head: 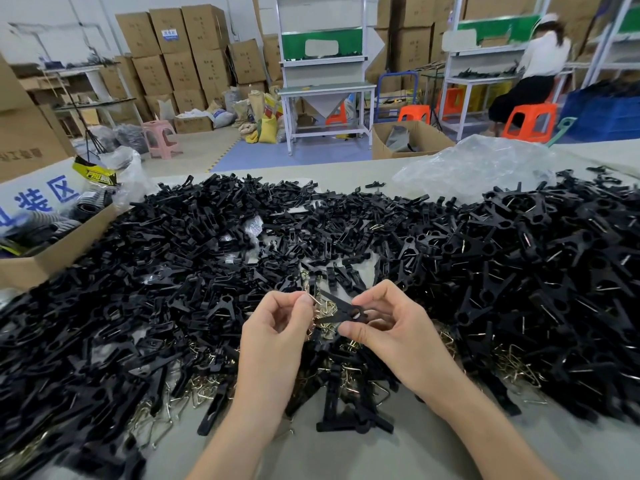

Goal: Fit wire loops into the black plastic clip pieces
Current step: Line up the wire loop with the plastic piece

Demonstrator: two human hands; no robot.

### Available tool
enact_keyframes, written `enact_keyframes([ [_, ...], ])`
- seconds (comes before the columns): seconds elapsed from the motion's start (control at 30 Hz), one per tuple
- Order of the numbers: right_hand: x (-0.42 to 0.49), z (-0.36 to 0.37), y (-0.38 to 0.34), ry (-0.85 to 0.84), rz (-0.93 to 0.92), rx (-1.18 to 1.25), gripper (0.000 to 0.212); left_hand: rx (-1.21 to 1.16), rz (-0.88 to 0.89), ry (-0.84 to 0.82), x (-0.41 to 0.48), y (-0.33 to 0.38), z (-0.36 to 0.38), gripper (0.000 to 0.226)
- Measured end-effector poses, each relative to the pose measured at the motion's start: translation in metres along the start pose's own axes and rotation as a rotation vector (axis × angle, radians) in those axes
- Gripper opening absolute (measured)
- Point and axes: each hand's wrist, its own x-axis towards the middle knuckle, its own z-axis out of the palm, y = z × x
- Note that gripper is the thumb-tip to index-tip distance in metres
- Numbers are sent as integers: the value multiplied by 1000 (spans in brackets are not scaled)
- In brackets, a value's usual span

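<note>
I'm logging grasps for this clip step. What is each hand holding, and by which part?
The right hand pinches a black clip piece at its holed end. The left hand pinches a wire loop by its upper end.

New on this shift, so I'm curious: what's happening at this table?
A person is assembling clips. The right hand pinches one flat black plastic clip piece while the left hand pinches a thin brass-coloured wire loop at its end. Heaps of black clip pieces and loose wire loops cover the grey table around them.
</note>
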Motion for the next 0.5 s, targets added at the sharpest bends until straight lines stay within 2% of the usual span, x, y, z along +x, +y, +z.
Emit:
enact_keyframes([
  [0.5, -6, 7, -4, 34, -47, -91, 35, 3, -23, 1, -5, 1, 6, 16],
])
